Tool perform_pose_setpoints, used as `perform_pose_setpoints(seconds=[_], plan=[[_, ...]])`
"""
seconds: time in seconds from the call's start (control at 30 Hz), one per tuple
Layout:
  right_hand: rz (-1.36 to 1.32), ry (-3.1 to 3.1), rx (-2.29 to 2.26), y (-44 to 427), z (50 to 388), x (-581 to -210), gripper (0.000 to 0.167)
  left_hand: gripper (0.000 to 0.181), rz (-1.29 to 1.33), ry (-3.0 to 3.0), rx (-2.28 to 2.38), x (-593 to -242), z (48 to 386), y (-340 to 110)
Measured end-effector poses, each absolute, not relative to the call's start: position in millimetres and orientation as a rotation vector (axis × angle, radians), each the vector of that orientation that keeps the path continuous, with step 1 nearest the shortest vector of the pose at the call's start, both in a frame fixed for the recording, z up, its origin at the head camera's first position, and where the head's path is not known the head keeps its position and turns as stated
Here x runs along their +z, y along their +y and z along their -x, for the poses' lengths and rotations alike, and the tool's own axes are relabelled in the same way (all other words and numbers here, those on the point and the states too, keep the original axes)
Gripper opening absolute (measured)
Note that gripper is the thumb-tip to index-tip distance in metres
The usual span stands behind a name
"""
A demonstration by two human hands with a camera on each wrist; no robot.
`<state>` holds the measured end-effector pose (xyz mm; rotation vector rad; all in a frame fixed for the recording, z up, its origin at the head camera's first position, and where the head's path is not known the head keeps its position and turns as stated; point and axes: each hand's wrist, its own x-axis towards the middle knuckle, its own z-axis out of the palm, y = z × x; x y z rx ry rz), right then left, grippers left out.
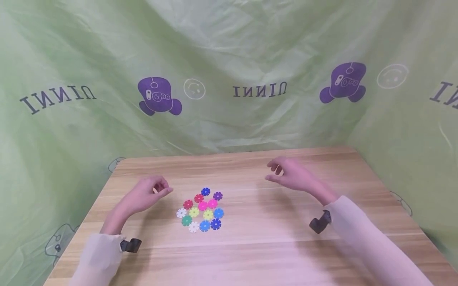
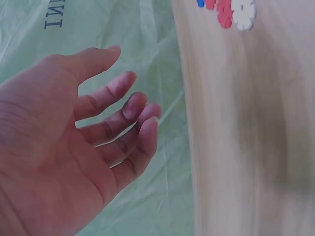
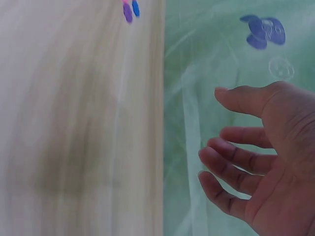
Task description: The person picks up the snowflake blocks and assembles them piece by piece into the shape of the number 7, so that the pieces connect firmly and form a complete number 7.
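Observation:
Several flat, notched plastic discs shaped like flowers lie in a loose cluster left of the table's middle; among them are a green disc (image 1: 187,221), a purple disc (image 1: 218,196) and a white disc (image 2: 243,14). Left of the cluster hovers my left hand (image 1: 144,194), its fingers loosely bent, holding nothing. My right hand (image 1: 291,174) is held above the table's back right part, well away from the discs. Its fingers (image 3: 231,169) are relaxed and apart from the thumb, with nothing between them.
The wooden table (image 1: 257,254) reaches back to a green curtain (image 1: 222,127) with purple prints, which also hangs along both sides. A small black camera (image 1: 131,245) is strapped at the left wrist, another black camera (image 1: 319,222) at the right.

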<state>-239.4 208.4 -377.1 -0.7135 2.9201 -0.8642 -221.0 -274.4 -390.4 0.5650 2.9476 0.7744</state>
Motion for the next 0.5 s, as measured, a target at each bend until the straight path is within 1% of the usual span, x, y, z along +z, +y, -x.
perform_pose_setpoints(seconds=[0.13,0.33,0.5], plan=[[0.766,2.886,-0.889,191,234,-384,0.038,0.014,-0.561,2.909,0.804,-395,215,-273],[0.841,2.836,-0.924,164,228,-394,0.034,0.019,-0.588,2.888,0.817,-406,206,-270],[0.839,2.762,-0.945,142,222,-402,0.035,0.021,-0.571,2.841,0.826,-415,199,-266]])
